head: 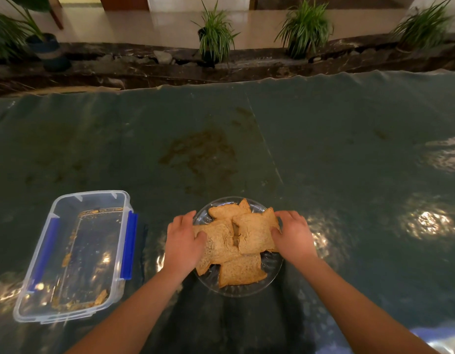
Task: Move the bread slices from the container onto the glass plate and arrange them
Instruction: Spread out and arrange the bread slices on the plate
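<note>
Forearms come in from the bottom edge, both hands already on the plate [246, 290]. Left hand [184, 241] flat on the left slice [218, 247], fingers spread, pressing rather than pinching; not closed around anything. Right hand [294, 235] on the right slice [254, 232], fingertips curled onto its right edge, thumb side hidden, so cannot tell whether pinching or just nudging. No slice lifted.

Bread: about four or five slices on the plate, overlapping in a rough pinwheel. Back slice [227, 210] pokes out over the far rim. Front slice [241, 270] sits near the near rim, touched by neither hand. Left slice overhangs the plate's left edge under the palm.

Container [75, 256] well off to the left on the bench [349, 162], lid off, only crumbs and one small scrap left inside. Transfer looks done; only arranging remains.

Key relation: left and right slices meet at plate centre, each directly under its own hand, so any shift is inward or a small rotation, no reach needed. Front slice lies between the wrists, roughly equidistant. Risk: soft bread tears or creases if pushed flat-handed.
</note>
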{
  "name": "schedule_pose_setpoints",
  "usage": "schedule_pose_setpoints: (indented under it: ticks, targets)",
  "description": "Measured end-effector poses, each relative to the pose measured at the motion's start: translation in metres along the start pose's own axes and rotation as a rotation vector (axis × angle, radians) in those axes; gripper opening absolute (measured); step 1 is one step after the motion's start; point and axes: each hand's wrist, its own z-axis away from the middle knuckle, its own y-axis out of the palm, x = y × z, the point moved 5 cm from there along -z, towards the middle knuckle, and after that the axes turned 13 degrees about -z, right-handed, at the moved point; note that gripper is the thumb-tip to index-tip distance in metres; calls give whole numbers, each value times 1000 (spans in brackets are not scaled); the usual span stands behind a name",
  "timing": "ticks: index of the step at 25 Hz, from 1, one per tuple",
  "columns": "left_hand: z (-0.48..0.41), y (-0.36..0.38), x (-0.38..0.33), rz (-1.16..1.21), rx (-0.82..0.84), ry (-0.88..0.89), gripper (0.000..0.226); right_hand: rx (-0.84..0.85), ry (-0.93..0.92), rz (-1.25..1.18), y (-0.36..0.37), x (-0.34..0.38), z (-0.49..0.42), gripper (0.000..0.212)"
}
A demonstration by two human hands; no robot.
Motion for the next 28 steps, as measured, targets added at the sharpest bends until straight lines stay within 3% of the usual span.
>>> schedule_pose_setpoints:
  ticks: [5,14,28]
  targets:
    - [13,1,3,43,28,-39,53,51,77,-72,8,1,1,43]
    - [20,-3,4,108,64,-27,58,85,56,-53,8,4,5,47]
    - [24,0,15,270,63,-68,47,109,30,-3,9,7,15,40]
